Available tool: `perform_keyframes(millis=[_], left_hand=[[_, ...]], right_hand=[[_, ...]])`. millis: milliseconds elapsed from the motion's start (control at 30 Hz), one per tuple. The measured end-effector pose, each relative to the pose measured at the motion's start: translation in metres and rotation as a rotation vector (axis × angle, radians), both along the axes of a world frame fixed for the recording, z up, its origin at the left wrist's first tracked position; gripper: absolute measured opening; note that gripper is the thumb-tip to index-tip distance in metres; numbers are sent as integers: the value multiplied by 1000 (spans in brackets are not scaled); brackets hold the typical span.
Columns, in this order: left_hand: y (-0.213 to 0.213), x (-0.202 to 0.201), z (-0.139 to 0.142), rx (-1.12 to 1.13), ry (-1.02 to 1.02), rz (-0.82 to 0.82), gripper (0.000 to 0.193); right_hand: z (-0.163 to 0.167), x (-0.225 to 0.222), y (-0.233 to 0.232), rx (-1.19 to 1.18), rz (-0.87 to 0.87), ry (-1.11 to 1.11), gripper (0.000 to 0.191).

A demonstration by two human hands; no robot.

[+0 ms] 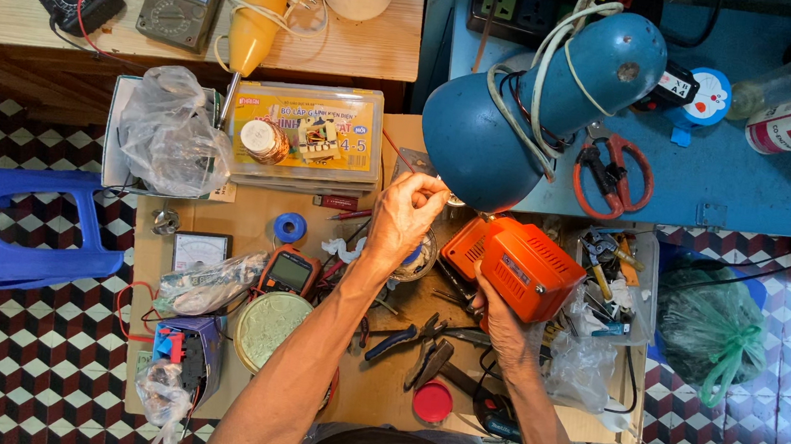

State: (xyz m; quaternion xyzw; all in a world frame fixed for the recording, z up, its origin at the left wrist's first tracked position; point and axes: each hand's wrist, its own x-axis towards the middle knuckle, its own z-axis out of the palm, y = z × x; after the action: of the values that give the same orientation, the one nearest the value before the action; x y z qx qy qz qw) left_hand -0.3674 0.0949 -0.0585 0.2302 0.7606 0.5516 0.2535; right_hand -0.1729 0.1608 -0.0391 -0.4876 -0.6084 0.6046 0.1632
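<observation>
Two hands at a cluttered repair bench, under a blue desk lamp (545, 101).

The lamp shade hides whatever the left hand (406, 215) pinches; its fingers are pressed together on something too small to make out. The right hand (500, 313) wraps around the grip of an orange soldering gun (516, 267) at the bench's middle, its tip hidden beneath the lamp. A flat yellow-labelled plastic box (306, 137) lies on the cardboard-covered worktop (368, 386), red-handled scissors (613, 174) on a blue table (751, 191); checkered tile floor (20, 349).
</observation>
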Motion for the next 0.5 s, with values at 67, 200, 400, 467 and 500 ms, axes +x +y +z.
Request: perform_keyframes(millis=[67, 200, 400, 467, 500], left_hand=[[-1, 1, 1, -14, -17, 6, 20], [-4, 5, -1, -71, -104, 89, 20], [-22, 11, -15, 108, -141, 241, 22], [-27, 10, -19, 129, -201, 256, 25], [-28, 10, -20, 141, -231, 263, 26]], right_hand=[[-1, 0, 0, -28, -10, 22, 20], [-1, 0, 0, -31, 9, 41, 19], [4, -1, -2, 38, 53, -44, 18], [7, 0, -3, 23, 36, -24, 19], [7, 0, -4, 17, 26, -13, 19]])
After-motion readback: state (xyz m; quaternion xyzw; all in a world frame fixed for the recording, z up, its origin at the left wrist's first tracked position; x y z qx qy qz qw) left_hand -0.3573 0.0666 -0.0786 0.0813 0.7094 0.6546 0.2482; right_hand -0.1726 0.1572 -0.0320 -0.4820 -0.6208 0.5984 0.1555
